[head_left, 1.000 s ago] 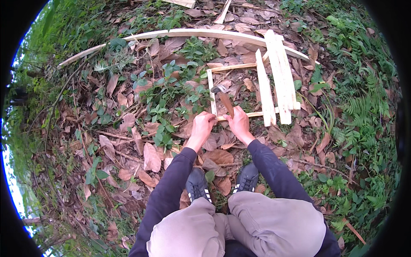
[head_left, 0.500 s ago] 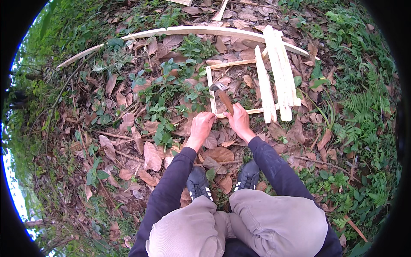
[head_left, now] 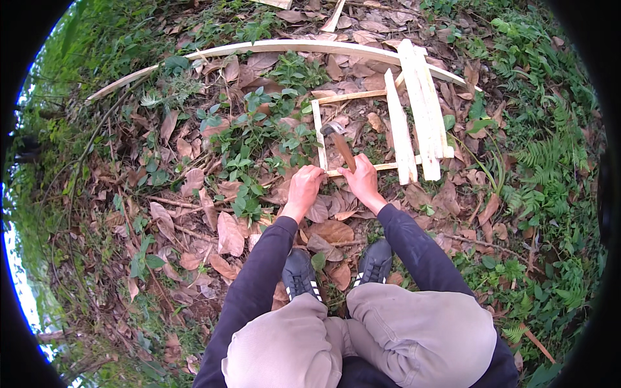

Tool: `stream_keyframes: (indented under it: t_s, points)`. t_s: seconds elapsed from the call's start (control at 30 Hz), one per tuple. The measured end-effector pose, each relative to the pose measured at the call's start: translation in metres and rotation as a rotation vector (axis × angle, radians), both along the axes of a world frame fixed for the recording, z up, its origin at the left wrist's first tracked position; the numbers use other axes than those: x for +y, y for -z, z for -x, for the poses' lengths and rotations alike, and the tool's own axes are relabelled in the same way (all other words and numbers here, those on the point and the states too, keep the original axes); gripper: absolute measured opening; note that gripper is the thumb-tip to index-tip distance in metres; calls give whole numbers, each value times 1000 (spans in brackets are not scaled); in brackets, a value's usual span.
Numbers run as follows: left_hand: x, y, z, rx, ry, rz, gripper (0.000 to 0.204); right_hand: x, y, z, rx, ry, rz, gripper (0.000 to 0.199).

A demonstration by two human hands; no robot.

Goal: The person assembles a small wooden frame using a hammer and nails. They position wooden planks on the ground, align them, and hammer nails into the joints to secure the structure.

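Note:
A light wooden frame (head_left: 359,97) of thin strips lies on the leaves ahead of me, with pale boards (head_left: 401,129) across its right part. At its near left corner my left hand (head_left: 305,189) has its fingers closed on the strip; whether a small thing is pinched there too is hidden. Just to the right, my right hand (head_left: 362,180) is wrapped round a hammer (head_left: 343,151) and touches or nearly touches the near strip. The hammer's wooden handle slants away to the upper left, and its metal head is over the frame's opening, near the left strip.
Behind the frame a long curved wooden strip (head_left: 284,45) spans the ground, passing beneath the boards. Dry leaves (head_left: 230,234) and low green plants (head_left: 246,194) cover the ground. Ferns (head_left: 543,161) grow at the right. My shoes (head_left: 299,275) stand close to the frame's near side.
The hammer head has shifted slightly to the right and its handle stands a little steeper. Both hands stay at nearly the same place by the frame's corner.

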State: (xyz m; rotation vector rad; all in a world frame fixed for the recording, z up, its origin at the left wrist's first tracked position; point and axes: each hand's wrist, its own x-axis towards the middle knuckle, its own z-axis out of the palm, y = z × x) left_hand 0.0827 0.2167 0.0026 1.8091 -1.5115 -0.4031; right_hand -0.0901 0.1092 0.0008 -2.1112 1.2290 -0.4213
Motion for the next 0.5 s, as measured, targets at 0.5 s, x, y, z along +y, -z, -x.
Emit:
stream_keyframes:
  t_s: [0.5]
  points:
    - [4,4,-3,135,-10,54,14,21,-95,68,52,-273,-109,31]
